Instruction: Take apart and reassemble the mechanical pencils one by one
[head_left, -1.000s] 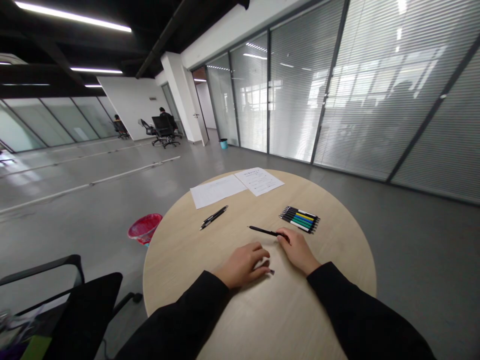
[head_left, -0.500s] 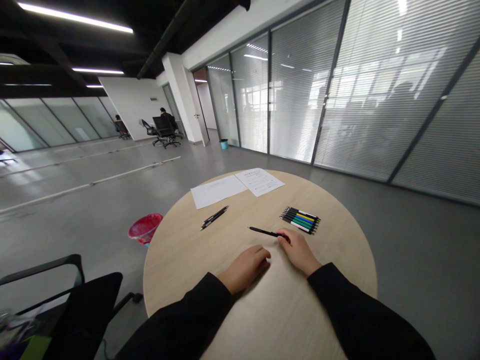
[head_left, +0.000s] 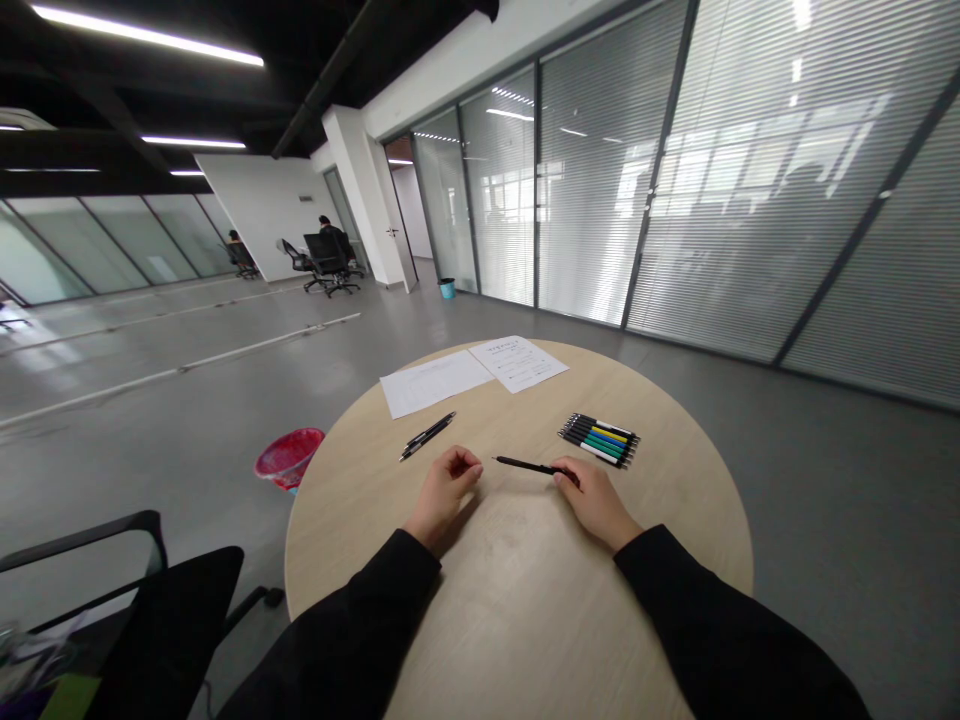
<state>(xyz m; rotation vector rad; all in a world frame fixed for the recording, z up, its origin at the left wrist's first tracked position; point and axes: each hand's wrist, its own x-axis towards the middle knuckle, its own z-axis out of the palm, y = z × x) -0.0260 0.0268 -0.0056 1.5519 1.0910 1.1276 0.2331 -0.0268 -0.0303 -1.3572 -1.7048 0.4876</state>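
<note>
My right hand (head_left: 598, 497) is closed around one end of a slim black pen (head_left: 525, 464), whose thin tip points left, toward my other hand. Just left of that tip is my left hand (head_left: 444, 492), its fingers loosely curled and the thumb a little apart, with nothing visible in them. Beyond my right hand lies a neat row of several pens (head_left: 600, 440) with black, white, green, blue and yellow barrels. A small group of black pens (head_left: 427, 436) rests on the table up and left of my left hand.
Two printed paper sheets (head_left: 439, 382) lie at the far side of the round wooden table (head_left: 517, 620). A red-lined bin (head_left: 289, 457) stands on the floor at left, near a black chair (head_left: 172, 610). Farther back, a person sits by office chairs (head_left: 327, 258).
My left hand has moved left and away from me, turning so its thumb side shows near the pen tip. My right hand and its pen have stayed nearly still.
</note>
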